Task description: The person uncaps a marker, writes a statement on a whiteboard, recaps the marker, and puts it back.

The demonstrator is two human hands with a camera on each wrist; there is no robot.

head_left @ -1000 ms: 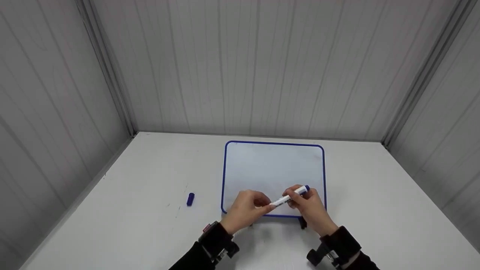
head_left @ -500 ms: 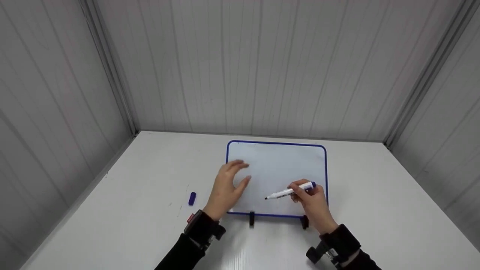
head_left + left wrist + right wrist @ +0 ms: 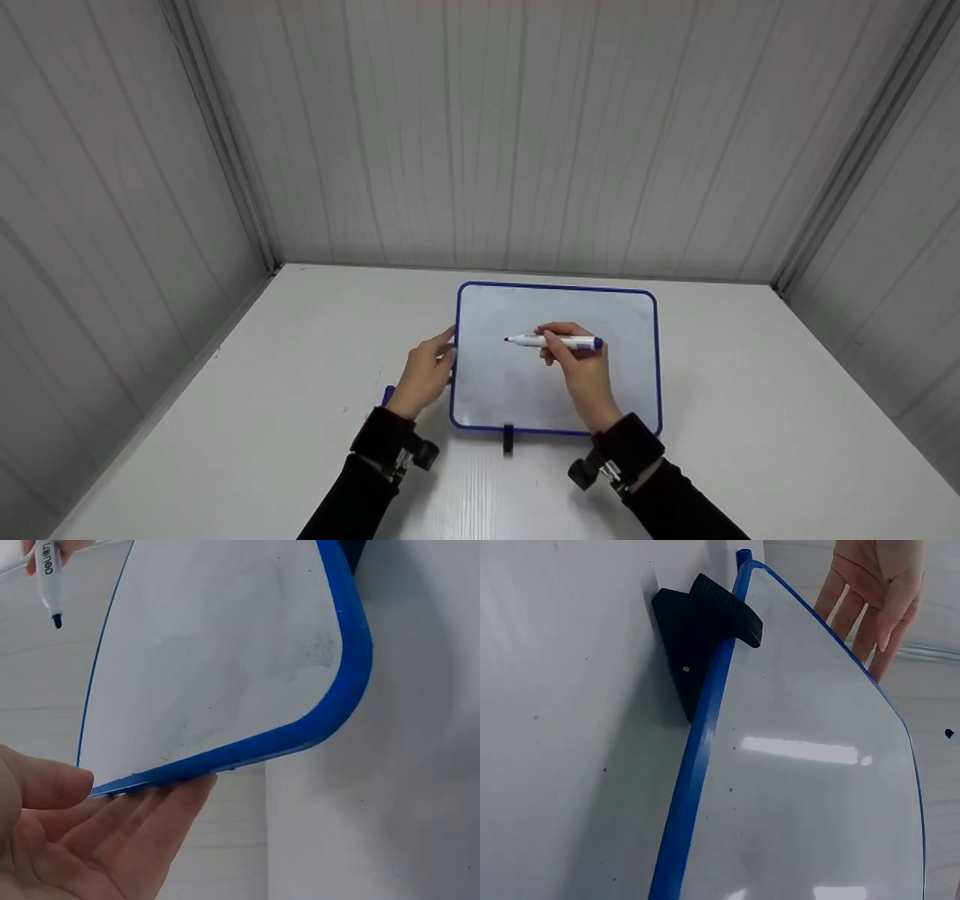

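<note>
A blue-framed whiteboard (image 3: pixel 525 390) stands tilted on the white table, propped on black feet (image 3: pixel 508 439). My right hand (image 3: pixel 551 343) grips an uncapped white marker (image 3: pixel 570 343) over the board's upper middle, with the tip pointing left. Whether the tip touches the surface cannot be told. My left hand (image 3: pixel 439 356) rests with straight fingers against the board's left edge. The left wrist view shows these fingers (image 3: pixel 165 802) behind the blue frame (image 3: pixel 330 705) and the marker tip (image 3: pixel 55 618) at the top left. The marker's blue cap (image 3: pixel 388 391) lies on the table, partly hidden by my left wrist.
Grey panelled walls close in the table on the left, back and right. The right wrist view shows a black foot (image 3: pixel 705 630) clamped to the board's lower frame, and my left hand (image 3: pixel 874 592) beyond the far edge.
My left hand let go of the marker and moved left to the board's left edge. My right hand carried the marker up over the board's middle, turning its tip leftward.
</note>
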